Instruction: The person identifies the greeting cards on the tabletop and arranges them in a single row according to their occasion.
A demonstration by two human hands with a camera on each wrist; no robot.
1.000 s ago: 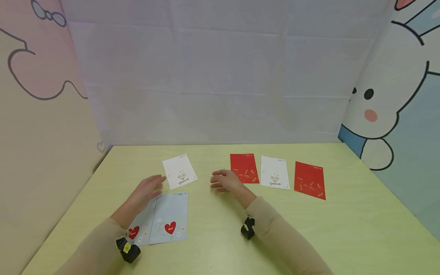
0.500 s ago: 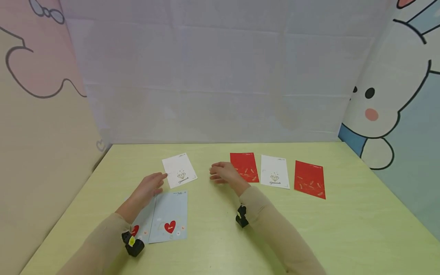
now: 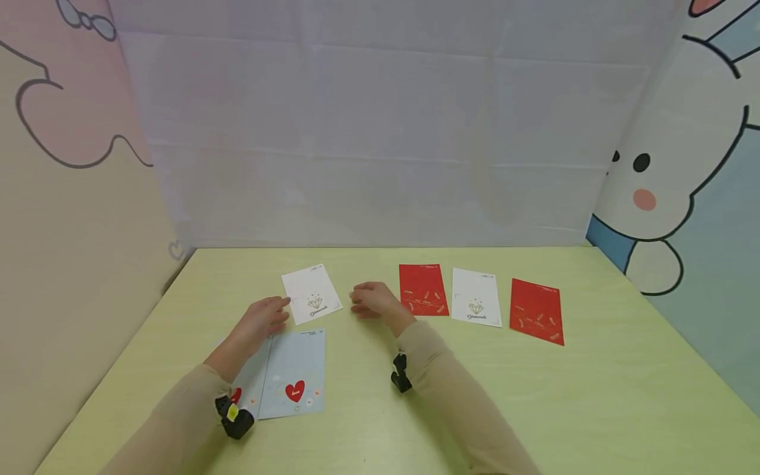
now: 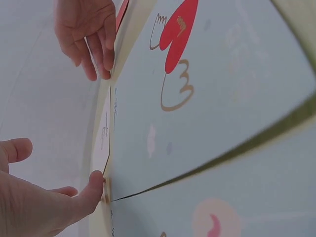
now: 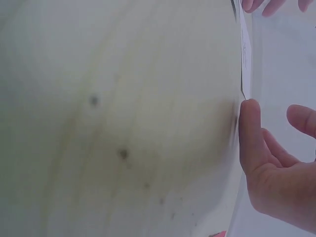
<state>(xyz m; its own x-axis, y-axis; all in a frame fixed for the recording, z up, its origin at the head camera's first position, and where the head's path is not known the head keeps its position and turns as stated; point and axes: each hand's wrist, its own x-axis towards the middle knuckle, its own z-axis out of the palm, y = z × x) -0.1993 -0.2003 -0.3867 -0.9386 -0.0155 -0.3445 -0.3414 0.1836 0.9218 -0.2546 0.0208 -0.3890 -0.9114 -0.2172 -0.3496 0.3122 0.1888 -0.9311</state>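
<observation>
A white card with a gold diamond drawing (image 3: pixel 313 295) lies slightly turned on the table's left half. My left hand (image 3: pixel 254 328) is at its left edge, the fingers loosely bent and the thumb apart from them in the left wrist view; whether the fingertips touch the card I cannot tell. To the card's right, my right hand (image 3: pixel 375 303) hovers low over the table, holding nothing, with a narrow gap to the card. In the right wrist view its thumb (image 5: pixel 302 120) stands away from the fingers. Two pale blue cards with red hearts (image 3: pixel 305 359) lie below my left hand, one partly hidden by it.
Right of my right hand lie a red card (image 3: pixel 424 290), another white diamond card (image 3: pixel 477 298) and a second red card (image 3: pixel 537 313), spaced in a row. A pale curtain (image 3: pixel 380 132) hangs behind the table (image 3: pixel 594 409).
My right hand has moved left and a little farther back, away from the nearer red card and toward the white card. My left hand has shifted slightly right, up to the white card's edge.
</observation>
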